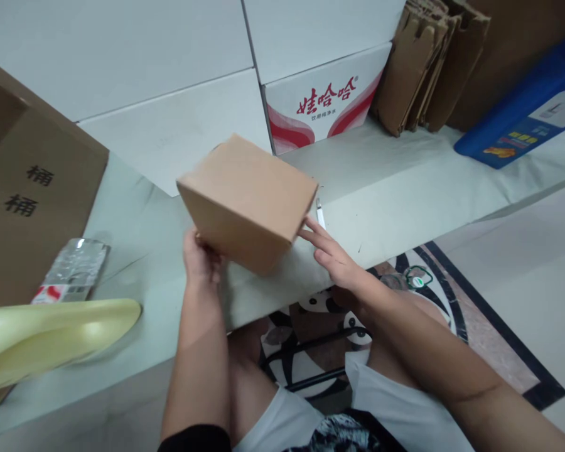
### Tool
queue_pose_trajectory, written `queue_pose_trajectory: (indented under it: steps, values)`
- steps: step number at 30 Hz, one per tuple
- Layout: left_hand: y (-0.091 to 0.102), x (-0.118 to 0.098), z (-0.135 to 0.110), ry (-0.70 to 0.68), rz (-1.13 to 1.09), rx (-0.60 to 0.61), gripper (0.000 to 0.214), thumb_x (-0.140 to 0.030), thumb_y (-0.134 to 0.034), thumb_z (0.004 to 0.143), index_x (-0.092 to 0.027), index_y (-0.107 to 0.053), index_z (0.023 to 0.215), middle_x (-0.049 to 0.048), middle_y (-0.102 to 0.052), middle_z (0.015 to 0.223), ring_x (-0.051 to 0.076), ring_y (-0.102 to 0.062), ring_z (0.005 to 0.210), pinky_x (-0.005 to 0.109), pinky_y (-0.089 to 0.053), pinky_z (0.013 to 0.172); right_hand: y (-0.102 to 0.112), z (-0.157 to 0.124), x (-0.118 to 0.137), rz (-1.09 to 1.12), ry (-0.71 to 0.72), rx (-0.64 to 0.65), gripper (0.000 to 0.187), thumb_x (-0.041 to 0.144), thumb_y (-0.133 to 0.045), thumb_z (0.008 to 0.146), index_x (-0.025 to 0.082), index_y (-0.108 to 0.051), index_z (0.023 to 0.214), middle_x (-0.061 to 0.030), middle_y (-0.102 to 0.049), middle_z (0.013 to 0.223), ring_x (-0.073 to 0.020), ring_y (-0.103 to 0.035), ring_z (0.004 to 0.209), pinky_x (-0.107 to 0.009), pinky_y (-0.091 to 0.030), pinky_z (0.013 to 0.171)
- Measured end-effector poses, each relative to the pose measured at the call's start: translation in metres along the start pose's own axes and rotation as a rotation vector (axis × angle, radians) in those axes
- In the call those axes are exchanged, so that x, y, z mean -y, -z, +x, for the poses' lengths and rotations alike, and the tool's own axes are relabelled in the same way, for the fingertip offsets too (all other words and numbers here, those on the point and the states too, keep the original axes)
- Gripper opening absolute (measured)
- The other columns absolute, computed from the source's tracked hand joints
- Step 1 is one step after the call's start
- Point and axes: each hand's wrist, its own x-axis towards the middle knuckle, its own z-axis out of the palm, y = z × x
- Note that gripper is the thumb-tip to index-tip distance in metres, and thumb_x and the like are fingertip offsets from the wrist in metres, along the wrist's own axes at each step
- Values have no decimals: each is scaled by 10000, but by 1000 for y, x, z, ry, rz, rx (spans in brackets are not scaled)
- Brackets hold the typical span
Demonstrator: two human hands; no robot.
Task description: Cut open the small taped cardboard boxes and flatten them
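Observation:
A small plain brown cardboard box [247, 201] is held tilted above the pale cloth-covered table [395, 182]. My left hand [201, 256] grips its lower left corner, fingers wrapped under the box. My right hand [332, 254] has its fingers stretched out, with the fingertips touching the box's right bottom edge. A small white pen-like object [320, 215] lies on the table just beyond my right fingers.
A large brown carton with black characters [32, 188] stands at left, with a silvery packet [73, 270] and a pale yellow curved plastic piece [51, 336] near it. At the back are a white-and-red printed carton [324, 100], folded cardboard [428, 63] and a blue item [527, 107].

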Motion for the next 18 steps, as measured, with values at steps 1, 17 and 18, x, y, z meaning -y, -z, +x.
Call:
queue_pose_trajectory:
  steps: [1,17,18]
  values:
    - [-4,0,-6,130,2,75,548,-732,-530,796,-206,-678,831,25,-617,643,181,-581,611,288,-388,480,-1,-1,1,-27,15,1,792,858,-353,905,344,-599,1454,-7,-258,1739,-266,-188,1629,-505,-223,1318]
    - [-22,0,-29,239,438,271,426,-544,-753,751,-158,-725,928,116,-736,741,238,-710,655,291,-496,525,-1,-3,-5,9,56,-242,583,741,-420,967,324,-582,1342,-96,-484,1604,-269,-396,1541,-504,-325,1277]
    - [-22,1,-27,50,417,152,467,-558,-738,762,-164,-718,1012,125,-756,849,253,-733,778,316,-544,606,-1,-3,-5,6,68,-232,545,707,-431,983,325,-587,1338,-95,-494,1596,-269,-413,1530,-505,-333,1270]
